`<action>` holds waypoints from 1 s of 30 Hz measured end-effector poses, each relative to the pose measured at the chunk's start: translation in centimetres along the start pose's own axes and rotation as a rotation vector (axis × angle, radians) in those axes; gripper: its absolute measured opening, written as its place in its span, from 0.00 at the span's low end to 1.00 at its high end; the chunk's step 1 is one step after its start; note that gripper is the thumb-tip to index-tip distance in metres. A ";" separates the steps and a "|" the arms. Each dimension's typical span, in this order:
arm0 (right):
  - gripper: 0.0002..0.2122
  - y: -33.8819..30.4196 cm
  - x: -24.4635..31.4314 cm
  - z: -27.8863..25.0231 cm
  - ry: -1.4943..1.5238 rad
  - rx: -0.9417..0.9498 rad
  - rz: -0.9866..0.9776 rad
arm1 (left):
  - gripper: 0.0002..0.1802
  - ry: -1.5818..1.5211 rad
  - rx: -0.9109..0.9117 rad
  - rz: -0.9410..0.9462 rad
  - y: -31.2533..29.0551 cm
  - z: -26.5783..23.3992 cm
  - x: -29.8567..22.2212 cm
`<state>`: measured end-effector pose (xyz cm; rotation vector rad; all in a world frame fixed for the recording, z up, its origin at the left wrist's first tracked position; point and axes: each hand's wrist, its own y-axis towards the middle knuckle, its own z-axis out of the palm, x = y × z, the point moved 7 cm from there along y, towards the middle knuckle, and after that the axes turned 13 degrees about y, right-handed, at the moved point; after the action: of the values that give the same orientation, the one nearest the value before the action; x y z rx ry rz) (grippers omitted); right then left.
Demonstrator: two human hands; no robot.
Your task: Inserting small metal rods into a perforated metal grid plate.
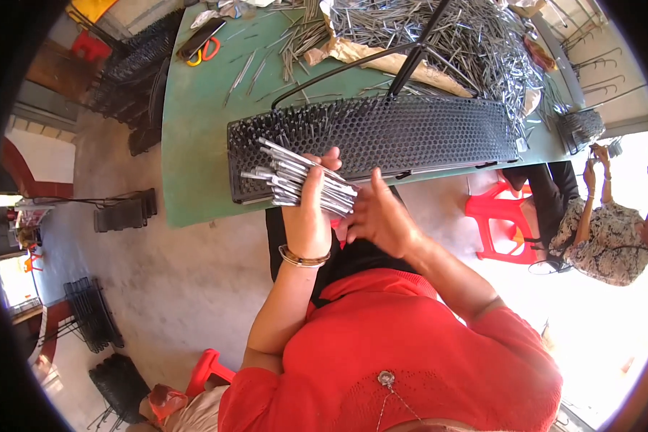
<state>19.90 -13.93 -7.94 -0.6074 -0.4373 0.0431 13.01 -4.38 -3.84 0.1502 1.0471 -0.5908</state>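
My left hand, with bangles at its wrist, is closed around a thick bundle of thin silver metal rods. The bundle slants over the front edge of a long black honeycomb rack. My right hand is beside the rods' lower right ends, thumb raised and fingers apart; whether its fingertips touch the rods cannot be made out. Dark rods stand in many holes at the rack's left end. A black metal frame rises from behind the rack.
The rack lies along the near edge of a green table. Behind it, a big heap of loose rods rests on brown paper. Scissors and a phone lie far left. Another person sits at right near a red stool.
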 end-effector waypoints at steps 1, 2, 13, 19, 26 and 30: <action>0.38 0.1 -0.9 1.4 0.029 0.044 0.052 | 0.10 0.146 0.016 0.040 -0.5 0.6 -0.7; 0.35 0.6 -1.3 2.2 0.160 0.143 0.046 | 0.12 0.364 0.118 0.151 -0.7 1.2 -1.1; 0.11 2.1 1.8 3.0 -0.049 0.348 -0.254 | 0.15 1.358 0.258 0.909 -2.9 4.5 -2.8; 0.07 2.1 2.4 5.0 0.160 0.584 -0.267 | 0.20 1.312 0.380 0.947 -2.6 6.1 -3.9; 0.06 3.5 5.6 5.6 0.294 0.187 -0.056 | 0.51 1.102 0.288 0.755 -2.7 5.8 -4.4; 0.07 2.9 9.5 5.4 -0.085 0.064 -0.335 | 0.36 -0.209 0.384 -0.400 -0.4 0.6 1.6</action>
<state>26.57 -7.07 -1.96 -0.4645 -0.6132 -0.2362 13.91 -5.56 -4.83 0.2115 0.7541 -1.1452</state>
